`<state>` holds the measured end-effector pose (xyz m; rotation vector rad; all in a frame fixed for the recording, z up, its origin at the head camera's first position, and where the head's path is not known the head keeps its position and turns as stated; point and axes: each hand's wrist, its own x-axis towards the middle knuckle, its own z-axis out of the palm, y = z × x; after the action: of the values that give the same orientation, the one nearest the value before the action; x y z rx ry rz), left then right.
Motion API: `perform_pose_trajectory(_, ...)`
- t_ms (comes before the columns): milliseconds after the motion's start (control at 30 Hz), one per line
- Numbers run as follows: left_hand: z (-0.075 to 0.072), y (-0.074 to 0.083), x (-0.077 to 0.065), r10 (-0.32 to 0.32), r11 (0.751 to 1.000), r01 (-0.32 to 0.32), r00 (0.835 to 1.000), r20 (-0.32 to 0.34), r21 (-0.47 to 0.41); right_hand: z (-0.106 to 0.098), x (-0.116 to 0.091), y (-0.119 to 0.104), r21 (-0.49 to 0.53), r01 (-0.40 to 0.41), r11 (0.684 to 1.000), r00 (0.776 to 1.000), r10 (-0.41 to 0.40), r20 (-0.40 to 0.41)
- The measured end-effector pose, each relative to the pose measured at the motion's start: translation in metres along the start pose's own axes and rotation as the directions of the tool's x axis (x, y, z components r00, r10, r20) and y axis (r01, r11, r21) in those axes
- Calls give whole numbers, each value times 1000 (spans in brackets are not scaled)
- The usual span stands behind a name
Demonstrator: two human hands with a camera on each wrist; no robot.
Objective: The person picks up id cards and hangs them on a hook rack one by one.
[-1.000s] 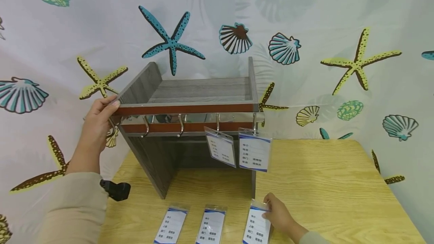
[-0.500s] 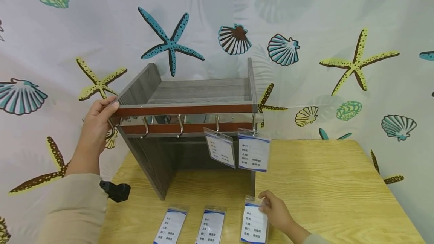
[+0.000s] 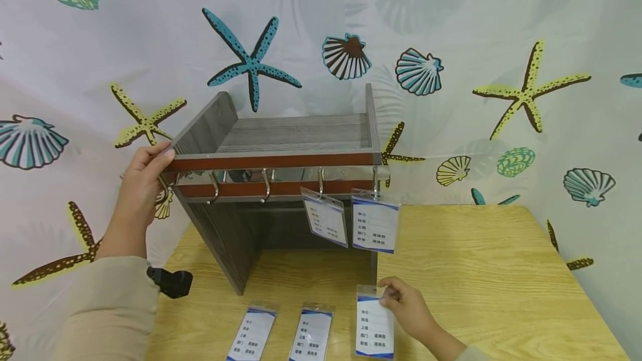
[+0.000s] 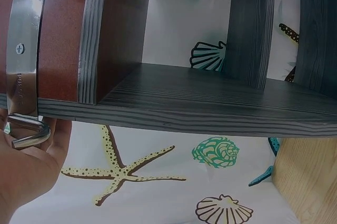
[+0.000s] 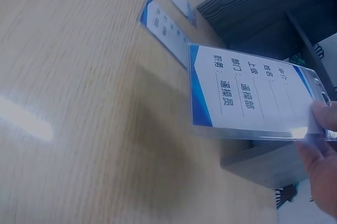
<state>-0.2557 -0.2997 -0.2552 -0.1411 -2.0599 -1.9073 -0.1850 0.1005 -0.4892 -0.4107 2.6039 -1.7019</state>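
Observation:
My right hand (image 3: 408,308) pinches the top corner of a clear-sleeved badge (image 3: 374,325); in the right wrist view this badge (image 5: 247,95) is raised off the table over its shadow. The left hand (image 3: 142,180) grips the upper left front corner of a grey wooden rack (image 3: 301,132), thumb on the top edge, beside the end hook (image 4: 31,132). Along the rack's front runs a metal strip with several hooks (image 3: 266,185). From the two rightmost hooks hang two badges, one turned askew (image 3: 326,217) and one facing forward (image 3: 376,224).
Two more badges, one on the left (image 3: 252,334) and one in the middle (image 3: 312,334), lie flat on the wooden table (image 3: 476,272) before the rack. A black device (image 3: 171,282) is by the left sleeve. A patterned cloth (image 3: 311,10) hangs behind.
The right hand has lifted the rightmost table badge and moved it slightly up and left in the head view, turning it more upright. The left hand stays on the rack.

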Motion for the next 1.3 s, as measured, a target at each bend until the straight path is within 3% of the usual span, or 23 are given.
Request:
perform_pose_trajectory(133, 0, 1, 0, 15, 1000, -14, 1000, 8, -21, -2, -1, -8, 8, 9, 1000, 1000, -9, 7)
perform_pose_trajectory(400, -1, 2, 0, 16, 1000, -16, 1000, 14, -23, -1, -2, -29, -16, 103, 995, 994, -103, -32)
perform_pose_trajectory(700, 1, 2, -1, 19, 999, -19, 1000, 16, -47, 0, -2, -48, 51, 142, 988, 989, -140, -37)
perform_pose_trajectory(1000, -1, 0, -1, 4, 1000, -4, 1000, 14, -15, 1, -2, -70, 158, 178, 971, 984, -179, -4)
perform_pose_trajectory(1300, 0, 1, -1, 25, 999, -24, 999, 26, -45, 2, 5, -85, 153, 173, 973, 983, -179, 26)
